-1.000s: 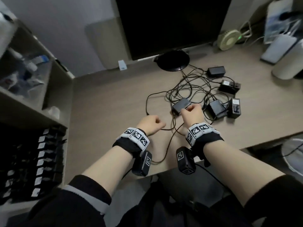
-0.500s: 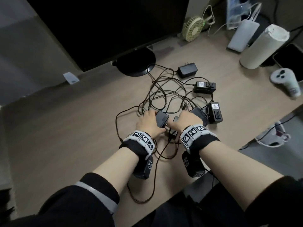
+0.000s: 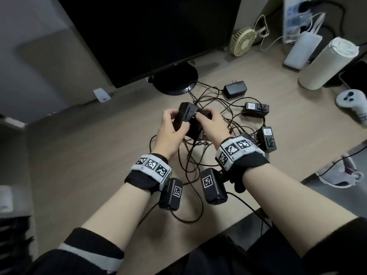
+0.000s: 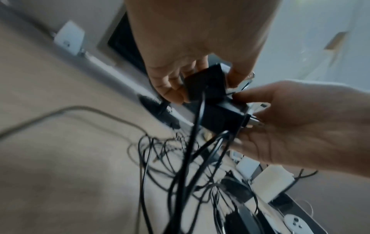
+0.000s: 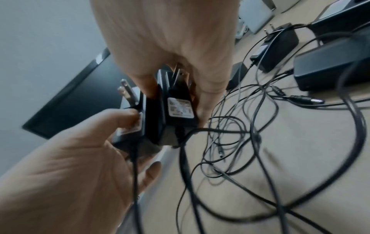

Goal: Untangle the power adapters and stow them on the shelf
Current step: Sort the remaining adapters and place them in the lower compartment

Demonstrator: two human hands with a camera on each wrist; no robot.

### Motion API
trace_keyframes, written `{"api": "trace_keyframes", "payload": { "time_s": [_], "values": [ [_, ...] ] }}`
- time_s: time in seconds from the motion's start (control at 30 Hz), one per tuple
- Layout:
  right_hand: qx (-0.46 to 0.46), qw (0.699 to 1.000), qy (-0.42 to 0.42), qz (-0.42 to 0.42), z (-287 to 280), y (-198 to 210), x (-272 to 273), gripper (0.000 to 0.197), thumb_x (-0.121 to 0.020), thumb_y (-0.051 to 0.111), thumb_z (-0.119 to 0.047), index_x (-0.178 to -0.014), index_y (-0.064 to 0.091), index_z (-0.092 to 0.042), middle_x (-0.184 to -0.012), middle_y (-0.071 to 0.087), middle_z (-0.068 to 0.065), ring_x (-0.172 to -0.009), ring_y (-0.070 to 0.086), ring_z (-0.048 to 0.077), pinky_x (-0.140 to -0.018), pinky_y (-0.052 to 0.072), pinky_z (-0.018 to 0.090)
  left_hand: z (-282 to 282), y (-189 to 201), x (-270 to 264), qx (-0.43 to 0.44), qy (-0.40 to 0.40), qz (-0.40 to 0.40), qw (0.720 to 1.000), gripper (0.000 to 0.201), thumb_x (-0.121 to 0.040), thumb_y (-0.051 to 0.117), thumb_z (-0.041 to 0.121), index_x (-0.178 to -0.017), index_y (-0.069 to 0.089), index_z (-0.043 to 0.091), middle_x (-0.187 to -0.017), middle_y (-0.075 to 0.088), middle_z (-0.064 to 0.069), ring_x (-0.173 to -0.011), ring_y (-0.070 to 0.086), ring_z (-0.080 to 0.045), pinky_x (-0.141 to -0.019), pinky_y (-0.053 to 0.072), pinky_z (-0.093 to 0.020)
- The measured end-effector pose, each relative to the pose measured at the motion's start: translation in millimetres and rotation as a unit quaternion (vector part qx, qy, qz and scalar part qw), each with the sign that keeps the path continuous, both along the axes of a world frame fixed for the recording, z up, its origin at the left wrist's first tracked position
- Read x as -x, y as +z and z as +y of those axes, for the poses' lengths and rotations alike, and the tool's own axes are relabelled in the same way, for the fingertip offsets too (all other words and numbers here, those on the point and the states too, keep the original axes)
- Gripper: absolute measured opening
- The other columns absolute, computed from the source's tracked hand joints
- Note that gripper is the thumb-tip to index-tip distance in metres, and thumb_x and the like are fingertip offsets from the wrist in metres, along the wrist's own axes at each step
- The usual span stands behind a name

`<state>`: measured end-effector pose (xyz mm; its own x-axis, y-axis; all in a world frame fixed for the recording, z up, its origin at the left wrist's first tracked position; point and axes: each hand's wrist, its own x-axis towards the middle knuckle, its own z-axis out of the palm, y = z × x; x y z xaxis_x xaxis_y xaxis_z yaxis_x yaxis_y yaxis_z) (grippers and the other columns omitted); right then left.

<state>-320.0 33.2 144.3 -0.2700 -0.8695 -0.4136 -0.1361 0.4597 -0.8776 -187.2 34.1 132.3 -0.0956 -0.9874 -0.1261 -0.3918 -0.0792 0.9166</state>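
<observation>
Black plastic up off the desk (image 3: 83,159) now: two adapters (image 3: 185,120) lifted clear, where half a second back both hands were still pressing down among the cords on the wood. Left hand (image 3: 168,133) curled round one brick, thumb on its near face; right hand (image 3: 213,126) pinching the other, fingers clamped at its pronged end. Held side by side, touching, above the middle of the tangle. Camera tipped lower and closer than before, monitor (image 3: 151,34) filling the top.

Boxy, matte, hard-edged bricks; a pale label (image 5: 180,109) on one face, flat metal prongs (image 5: 180,76) on one, round pins (image 5: 126,90) on the other. Thin round cords (image 3: 190,161) dangling from both, looping in a snarl on pale wood-grain laminate.

Three more adapters flat on the desk: one at 12 o'clock of the hands (image 3: 235,89), one at 2 o'clock (image 3: 255,109), one at 3 o'clock (image 3: 267,138), all roped into the same tangle. Round monitor foot (image 3: 174,80) at 11 o'clock, cords running up against it. Cream fan (image 3: 244,42), white roll (image 3: 327,64) and white controller (image 3: 351,102) well off at 1 to 2 o'clock. Shelf not clearly in view.
</observation>
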Motion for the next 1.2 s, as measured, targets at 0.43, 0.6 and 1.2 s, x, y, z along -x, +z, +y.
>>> {"api": "trace_keyframes", "payload": {
  "time_s": [0.43, 0.6, 1.2],
  "values": [
    [0.189, 0.968, 0.096, -0.138, 79, 109, -90, 0.049, -0.072, 0.073, -0.044, -0.109, 0.053, -0.018, -0.105, 0.061, 0.001, -0.095, 0.064, 0.018, -0.079, 0.058, 0.047, 111, 49, -69, 0.067, 0.14, -0.007, 0.988, 0.025, -0.077, 0.066, 0.031, -0.098, 0.051, 0.032, -0.09, 0.07, 0.004, -0.086, 0.067, -0.01, -0.081, 0.055, -0.037],
    [0.169, 0.913, 0.14, -0.345, 114, 154, -128, 0.055, -0.081, 0.069, -0.033, -0.124, 0.048, -0.007, -0.108, 0.059, 0.009, -0.095, 0.065, 0.027, -0.071, 0.059, 0.043, 190, 37, -116, 0.015, 0.197, -0.064, 0.978, 0.022, -0.095, 0.041, 0.017, -0.08, 0.056, 0.022, -0.053, 0.055, 0.005, -0.052, 0.056, 0.008, -0.06, 0.04, -0.015],
    [-0.287, 0.728, 0.474, -0.404, 307, 64, -320, 0.027, -0.072, 0.064, -0.033, -0.091, 0.071, -0.015, -0.09, 0.071, 0.003, -0.081, 0.07, 0.019, -0.072, 0.058, 0.033, 455, 120, -306, -0.002, 0.352, 0.018, 0.936, 0.041, -0.098, 0.045, 0.016, -0.059, 0.032, 0.018, -0.037, 0.026, 0.011, -0.031, 0.022, 0.001, -0.033, 0.02, -0.009]
  ]
}}
